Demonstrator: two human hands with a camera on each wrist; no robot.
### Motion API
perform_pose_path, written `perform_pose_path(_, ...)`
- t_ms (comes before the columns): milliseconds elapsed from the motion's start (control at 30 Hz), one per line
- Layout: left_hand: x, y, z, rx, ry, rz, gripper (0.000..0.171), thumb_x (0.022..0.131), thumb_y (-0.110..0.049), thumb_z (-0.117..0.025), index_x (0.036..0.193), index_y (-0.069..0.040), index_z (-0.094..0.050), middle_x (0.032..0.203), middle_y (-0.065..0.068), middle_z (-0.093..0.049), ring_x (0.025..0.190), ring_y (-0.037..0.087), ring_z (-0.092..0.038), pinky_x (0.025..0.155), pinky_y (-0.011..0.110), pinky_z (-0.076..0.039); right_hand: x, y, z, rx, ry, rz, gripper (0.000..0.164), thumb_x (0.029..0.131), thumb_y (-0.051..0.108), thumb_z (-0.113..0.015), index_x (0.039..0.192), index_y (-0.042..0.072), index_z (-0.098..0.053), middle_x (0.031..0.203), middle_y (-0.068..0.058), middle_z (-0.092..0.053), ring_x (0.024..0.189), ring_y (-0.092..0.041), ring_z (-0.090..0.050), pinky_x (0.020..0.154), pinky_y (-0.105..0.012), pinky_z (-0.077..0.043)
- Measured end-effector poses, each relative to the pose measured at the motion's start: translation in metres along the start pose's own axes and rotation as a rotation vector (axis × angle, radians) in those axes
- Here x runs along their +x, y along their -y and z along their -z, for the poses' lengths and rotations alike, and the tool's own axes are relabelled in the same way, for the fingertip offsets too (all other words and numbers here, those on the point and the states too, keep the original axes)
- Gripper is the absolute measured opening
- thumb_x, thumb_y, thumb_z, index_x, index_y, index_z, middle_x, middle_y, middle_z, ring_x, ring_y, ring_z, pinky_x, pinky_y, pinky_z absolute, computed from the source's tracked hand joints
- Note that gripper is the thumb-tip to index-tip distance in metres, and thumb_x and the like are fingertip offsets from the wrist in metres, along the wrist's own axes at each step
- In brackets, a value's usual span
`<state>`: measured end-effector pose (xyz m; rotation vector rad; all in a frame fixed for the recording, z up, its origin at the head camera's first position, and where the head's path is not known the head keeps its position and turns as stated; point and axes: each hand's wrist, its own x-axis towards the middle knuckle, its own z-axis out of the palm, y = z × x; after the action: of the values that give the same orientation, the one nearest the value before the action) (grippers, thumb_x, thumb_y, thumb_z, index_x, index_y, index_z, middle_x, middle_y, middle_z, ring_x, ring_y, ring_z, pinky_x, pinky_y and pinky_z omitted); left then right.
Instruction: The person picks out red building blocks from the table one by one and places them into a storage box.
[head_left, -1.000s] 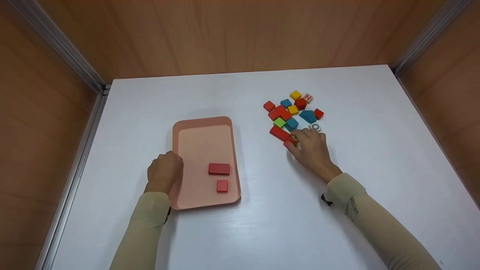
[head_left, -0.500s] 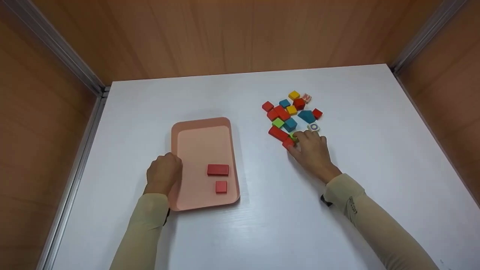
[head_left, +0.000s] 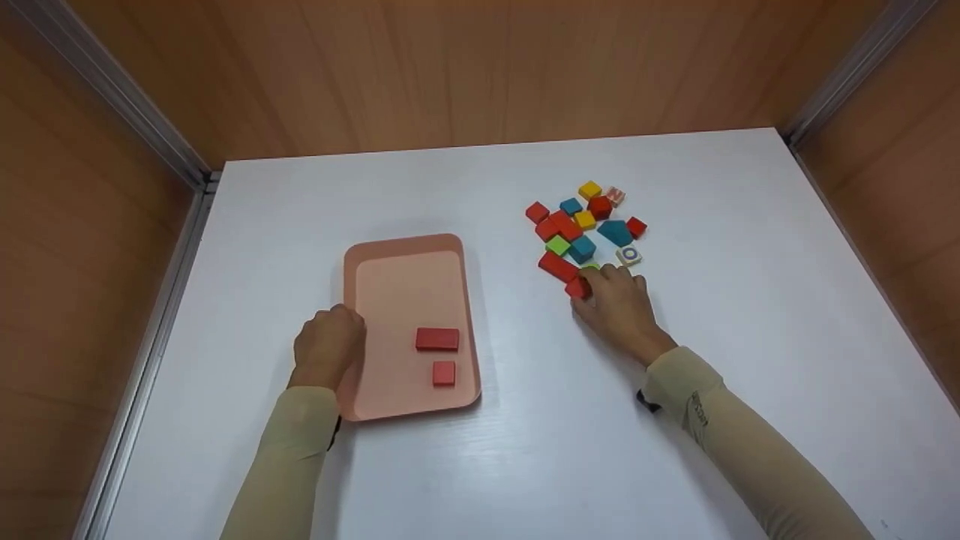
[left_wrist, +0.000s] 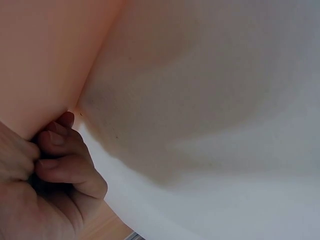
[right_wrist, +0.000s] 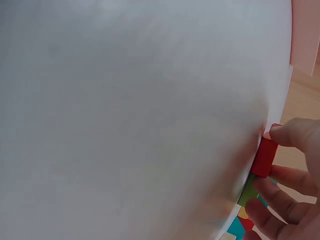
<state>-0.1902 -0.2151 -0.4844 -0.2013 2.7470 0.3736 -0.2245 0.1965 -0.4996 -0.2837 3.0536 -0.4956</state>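
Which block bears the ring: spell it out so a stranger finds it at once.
Right of the pink tray lies a cluster of coloured blocks. On its right side, just beyond the right hand, sits a pale squarish block. Unlike the plain teal block beyond it, its top bears a dark ring.

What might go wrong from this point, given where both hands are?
The right hand pinches a red block right by a green block; lifting might knock that neighbour. The left hand grips the pink tray; a tug could slide the rectangular bar lying inside.
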Motion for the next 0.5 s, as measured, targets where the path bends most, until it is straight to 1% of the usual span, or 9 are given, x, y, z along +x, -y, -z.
perform_pose_path(67,0.0,0.0,0.0,0.049,0.021,-0.028,0.017,0.103,-0.002,-0.045,0.101,0.011,-0.055,0.09,0.028,-0.061,0.085,0.04,-0.067,0.064,0.048,-0.056,0.0,0.0,0.0,0.012,0.001,0.0,0.057,0.087,0.029,-0.078,0.136,0.008,-0.056,0.113,-0.013,-0.058,0.108,-0.028,-0.051,0.091,-0.05,-0.04)
perform_pose_path(233,0.001,0.002,0.001,0.072,0.053,-0.043,0.016,0.103,-0.002,-0.046,0.103,0.012,-0.054,0.092,0.028,-0.061,0.089,0.043,-0.067,0.066,0.048,-0.056,0.001,0.002,0.001,0.031,-0.002,-0.005,0.061,0.083,0.027,-0.082,0.134,0.008,-0.056,0.112,-0.013,-0.058,0.107,-0.028,-0.052,0.091,-0.05,-0.04)
perform_pose_path(333,0.001,0.002,0.0,0.032,0.035,-0.025,0.02,0.104,-0.005,-0.042,0.103,0.011,-0.055,0.094,0.029,-0.062,0.091,0.043,-0.066,0.068,0.049,-0.056,0.001,0.004,0.002,0.036,-0.008,-0.003,0.06,0.083,0.028,-0.082,0.133,0.008,-0.056,0.11,-0.011,-0.057,0.105,-0.026,-0.052,0.09,-0.048,-0.04)
perform_pose_path(467,0.0,0.002,0.0,0.046,0.023,-0.04,0.018,0.103,-0.004,-0.044,0.102,0.011,-0.056,0.094,0.029,-0.062,0.091,0.043,-0.066,0.068,0.05,-0.056,0.003,0.009,0.004,0.058,-0.018,0.011,0.055,0.084,0.028,-0.081,0.129,0.008,-0.056,0.106,-0.01,-0.056,0.1,-0.025,-0.052,0.087,-0.047,-0.04)
perform_pose_path(500,0.0,0.002,0.0,0.036,0.02,-0.036,0.019,0.103,-0.004,-0.044,0.102,0.01,-0.056,0.094,0.028,-0.062,0.09,0.042,-0.066,0.068,0.05,-0.056,0.004,0.01,0.004,0.063,-0.02,0.014,0.054,0.084,0.028,-0.081,0.128,0.008,-0.056,0.105,-0.01,-0.056,0.099,-0.025,-0.052,0.086,-0.046,-0.04)
